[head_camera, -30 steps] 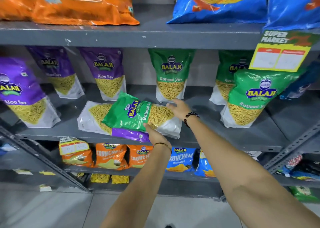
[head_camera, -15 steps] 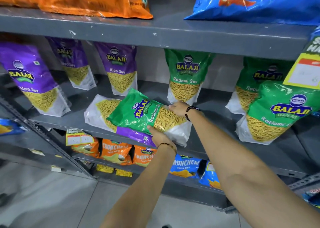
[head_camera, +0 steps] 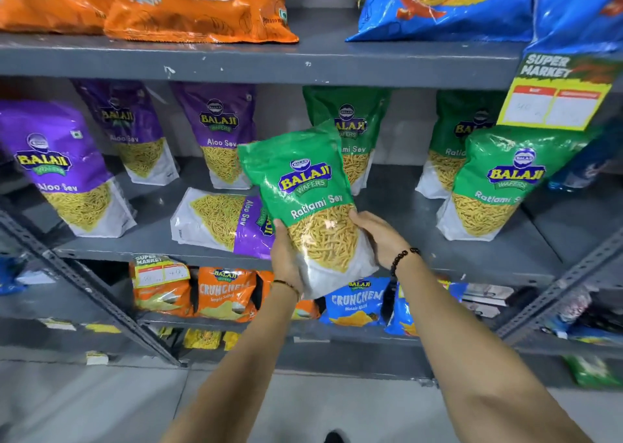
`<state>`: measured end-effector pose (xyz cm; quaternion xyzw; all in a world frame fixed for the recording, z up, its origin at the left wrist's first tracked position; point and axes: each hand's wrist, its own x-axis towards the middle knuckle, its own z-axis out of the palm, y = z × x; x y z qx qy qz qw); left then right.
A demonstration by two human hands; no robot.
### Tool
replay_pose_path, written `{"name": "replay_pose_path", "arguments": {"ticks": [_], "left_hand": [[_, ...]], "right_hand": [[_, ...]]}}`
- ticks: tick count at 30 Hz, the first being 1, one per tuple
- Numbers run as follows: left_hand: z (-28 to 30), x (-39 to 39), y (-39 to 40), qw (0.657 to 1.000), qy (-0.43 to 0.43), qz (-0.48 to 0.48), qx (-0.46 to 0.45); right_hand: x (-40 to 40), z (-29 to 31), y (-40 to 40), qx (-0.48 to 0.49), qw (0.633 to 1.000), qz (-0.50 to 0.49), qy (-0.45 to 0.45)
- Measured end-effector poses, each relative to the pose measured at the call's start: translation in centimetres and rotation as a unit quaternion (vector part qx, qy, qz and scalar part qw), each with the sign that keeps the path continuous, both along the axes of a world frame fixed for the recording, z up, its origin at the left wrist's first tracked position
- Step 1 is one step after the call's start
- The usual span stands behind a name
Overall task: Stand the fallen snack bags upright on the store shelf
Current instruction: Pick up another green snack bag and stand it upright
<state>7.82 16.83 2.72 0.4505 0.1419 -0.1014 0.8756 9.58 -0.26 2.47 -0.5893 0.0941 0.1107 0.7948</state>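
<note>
A green Ratlami Sev bag [head_camera: 305,193] is held nearly upright, tilted a little left, in front of the middle shelf [head_camera: 472,260]. My left hand [head_camera: 286,257] grips its lower left edge and my right hand [head_camera: 377,237] grips its lower right edge. Behind it a purple Aloo Sev bag [head_camera: 222,220] lies flat on its side on the shelf, its right end hidden by the green bag. Purple bags [head_camera: 57,169] stand upright on the left and green bags [head_camera: 499,186] on the right.
An upper shelf [head_camera: 269,61] holds orange and blue chip bags. A yellow price tag [head_camera: 556,95] hangs at the upper right. Small Crunchem packs [head_camera: 226,294] fill the lower shelf. Slanted metal braces [head_camera: 94,294] cross at both lower sides. Bare shelf surface shows right of my hands.
Both hands lifted the green bag off the purple bag and turned it from lying sideways to nearly upright. The purple bag stayed flat on the shelf.
</note>
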Motion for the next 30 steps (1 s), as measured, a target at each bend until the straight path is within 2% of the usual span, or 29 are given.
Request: {"name": "replay_pose_path", "arguments": {"ticks": [7, 16, 21, 25, 30], "left_hand": [[4.4, -4.3, 4.9, 0.991, -0.063, -0.055, 0.106], [7.3, -6.9, 7.5, 0.972, -0.176, -0.130, 0.085], [7.0, -5.9, 7.2, 0.974, -0.163, -0.118, 0.103], [5.0, -4.0, 5.7, 0.970, -0.148, -0.131, 0.141], [2.9, 0.3, 2.6, 0.948, -0.157, -0.182, 0.208]], "right_hand": [[-6.9, 3.8, 3.2, 0.090, 0.993, -0.002, -0.073], [-10.5, 6.3, 3.1, 0.060, 0.989, -0.044, -0.125], [-10.3, 6.9, 3.3, 0.069, 0.981, 0.033, -0.177], [-8.6, 4.6, 2.0, 0.088, 0.988, -0.023, -0.122], [-5.9, 1.9, -0.4, 0.042, 0.981, -0.151, -0.111]]}}
